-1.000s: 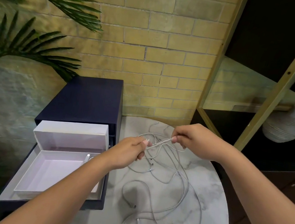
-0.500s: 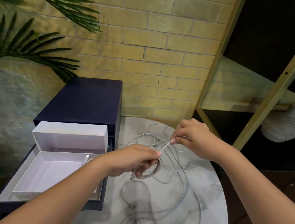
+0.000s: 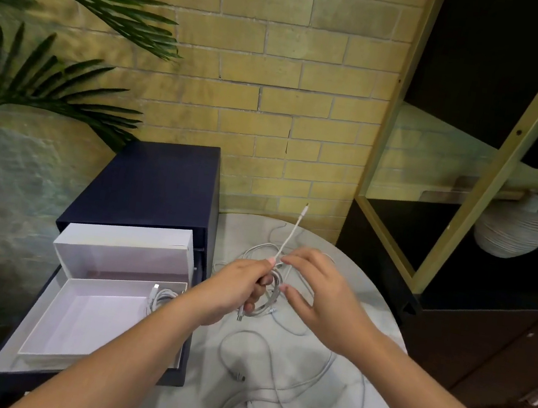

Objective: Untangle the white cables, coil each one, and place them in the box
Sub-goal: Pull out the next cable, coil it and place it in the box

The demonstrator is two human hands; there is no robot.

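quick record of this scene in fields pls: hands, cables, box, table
left hand: grips a small coil of white cable above the table
right hand: fingers spread, fingertips touching the cable beside the coil
free end: sticks up past both hands
box: open, one coiled cable in its far right corner
loose cables: tangled on the table, nearer the person

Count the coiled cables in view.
2. One coil lies in the white box; a second coil is gripped in the left hand. The tangle on the table is loose. The forearm may hide more.
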